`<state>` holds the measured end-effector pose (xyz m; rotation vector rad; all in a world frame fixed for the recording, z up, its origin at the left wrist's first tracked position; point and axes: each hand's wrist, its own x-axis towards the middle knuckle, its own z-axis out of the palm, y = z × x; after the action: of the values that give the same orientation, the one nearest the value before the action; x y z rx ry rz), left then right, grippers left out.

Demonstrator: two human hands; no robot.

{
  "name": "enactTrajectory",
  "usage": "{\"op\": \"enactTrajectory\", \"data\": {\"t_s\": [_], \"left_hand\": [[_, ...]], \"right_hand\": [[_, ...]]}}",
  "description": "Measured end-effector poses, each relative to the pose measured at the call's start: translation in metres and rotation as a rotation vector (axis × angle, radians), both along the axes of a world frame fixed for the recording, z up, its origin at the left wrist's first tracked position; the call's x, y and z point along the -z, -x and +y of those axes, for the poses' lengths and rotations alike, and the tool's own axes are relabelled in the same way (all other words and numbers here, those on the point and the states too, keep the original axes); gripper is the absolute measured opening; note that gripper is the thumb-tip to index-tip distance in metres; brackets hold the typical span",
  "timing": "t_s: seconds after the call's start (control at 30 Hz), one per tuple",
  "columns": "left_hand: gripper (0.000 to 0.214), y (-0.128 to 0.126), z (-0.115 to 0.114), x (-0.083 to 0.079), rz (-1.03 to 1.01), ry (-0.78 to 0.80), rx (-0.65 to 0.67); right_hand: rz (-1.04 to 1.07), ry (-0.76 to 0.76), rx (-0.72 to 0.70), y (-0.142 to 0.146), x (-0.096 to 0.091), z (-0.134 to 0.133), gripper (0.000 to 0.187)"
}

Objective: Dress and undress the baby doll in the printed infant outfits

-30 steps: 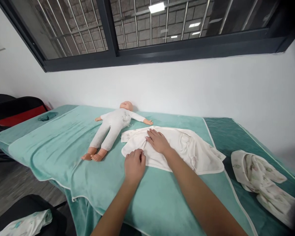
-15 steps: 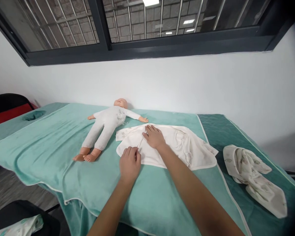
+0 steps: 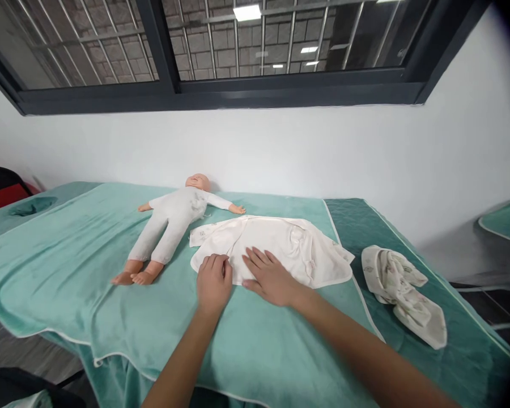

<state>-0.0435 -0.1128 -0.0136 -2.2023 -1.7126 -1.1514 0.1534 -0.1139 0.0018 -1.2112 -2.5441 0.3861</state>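
A white baby shirt [image 3: 276, 238], inside out by its look, lies spread on the green cover with its sleeves out to both sides. At its lower left edge my left hand [image 3: 213, 280] is closed, fingers curled down onto the cloth; the fingertips are partly hidden. My right hand [image 3: 272, 277] lies flat near the shirt's lower middle edge, fingers stretched and slightly apart. Up and left of the shirt, a baby doll [image 3: 172, 218] in a white body suit rests on its back, one arm reaching toward the shirt.
A green cover [image 3: 59, 249] drapes over the bed, against a white wall below a barred window [image 3: 221, 96]. On the darker green part at right lies a crumpled, patterned white garment [image 3: 403, 294]. Black chairs [image 3: 21, 385] stand at the left.
My right hand has slid down the shirt toward its lower edge, fingers spreading flat. My left hand stays at the lower left edge. The view has turned slightly right.
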Motion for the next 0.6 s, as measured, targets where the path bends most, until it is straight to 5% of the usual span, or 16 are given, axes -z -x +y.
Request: {"op": "enactTrajectory", "data": {"t_s": [0.17,0.3,0.43,0.6], "left_hand": [[0.017,0.000,0.000,0.001,0.001,0.010,-0.018],[0.018,0.000,0.000,0.002,-0.001,0.027,-0.027],[0.019,0.000,0.000,0.000,-0.023,0.061,-0.026],[0.019,0.000,0.001,0.001,-0.024,0.046,-0.020]], "right_hand": [[0.199,0.212,-0.116,-0.054,-0.021,-0.044,0.057],[0.375,0.048,0.355,-0.114,-0.021,-0.016,0.046],[0.307,-0.006,0.833,-0.167,-0.006,0.021,0.041],[0.204,0.097,0.931,-0.180,-0.002,0.040,0.048]]}}
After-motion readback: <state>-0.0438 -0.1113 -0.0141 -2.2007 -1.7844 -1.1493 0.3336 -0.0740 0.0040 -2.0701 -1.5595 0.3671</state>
